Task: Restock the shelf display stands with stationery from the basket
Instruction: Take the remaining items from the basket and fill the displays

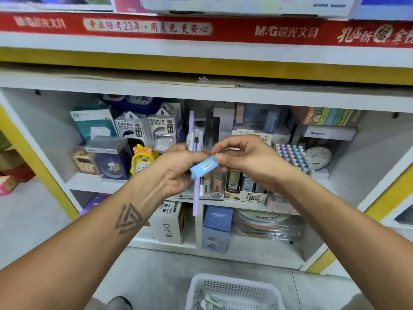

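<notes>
My left hand is closed around a bundle of pens, purple and white, that stick out above and below the fist. A small light blue eraser-like block with a barcode label lies between both hands; my right hand pinches its upper right end with thumb and fingers, while its lower end rests against my left fingers. Both hands are in front of the middle shelf. The white plastic basket stands on the floor below, with a few small packets in it.
A display stand with pastel pens sits on the shelf right of my hands. Lead refill boxes, power bank packs, clocks and a yellow duck clock crowd the shelf. Boxes fill the lower shelf.
</notes>
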Action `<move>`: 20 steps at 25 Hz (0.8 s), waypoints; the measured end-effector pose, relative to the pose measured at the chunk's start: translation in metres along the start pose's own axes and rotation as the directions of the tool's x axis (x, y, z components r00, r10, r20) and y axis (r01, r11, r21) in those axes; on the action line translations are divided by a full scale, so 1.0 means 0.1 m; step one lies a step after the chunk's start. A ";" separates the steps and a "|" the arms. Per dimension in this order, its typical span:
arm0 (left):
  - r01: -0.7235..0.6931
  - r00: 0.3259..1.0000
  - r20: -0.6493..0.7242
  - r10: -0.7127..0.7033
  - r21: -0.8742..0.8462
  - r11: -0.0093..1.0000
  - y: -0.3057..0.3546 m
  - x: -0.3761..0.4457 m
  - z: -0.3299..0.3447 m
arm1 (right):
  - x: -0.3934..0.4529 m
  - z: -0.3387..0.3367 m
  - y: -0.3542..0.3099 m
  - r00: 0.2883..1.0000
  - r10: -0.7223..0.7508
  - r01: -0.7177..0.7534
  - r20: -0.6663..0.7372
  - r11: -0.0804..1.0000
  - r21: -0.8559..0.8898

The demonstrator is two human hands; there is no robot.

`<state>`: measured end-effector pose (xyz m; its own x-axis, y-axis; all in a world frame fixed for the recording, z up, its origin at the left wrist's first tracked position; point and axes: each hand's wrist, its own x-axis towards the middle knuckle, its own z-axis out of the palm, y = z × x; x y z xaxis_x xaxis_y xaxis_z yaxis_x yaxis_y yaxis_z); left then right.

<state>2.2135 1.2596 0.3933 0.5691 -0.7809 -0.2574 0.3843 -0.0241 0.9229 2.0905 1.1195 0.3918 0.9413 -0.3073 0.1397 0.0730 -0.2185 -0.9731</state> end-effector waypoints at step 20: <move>0.195 0.974 -0.105 -0.202 -0.076 0.978 0.18 -0.09 -0.98 | 1.00 0.35 0.24 0.965 -0.248 0.051 -0.091 0.514 -0.856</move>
<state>2.2864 1.3274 0.3840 0.5528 -0.6900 -0.4671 0.5417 -0.1284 0.8307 2.1975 1.1163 0.3758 0.8597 -0.3270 0.3925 -0.1969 -0.9211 -0.3359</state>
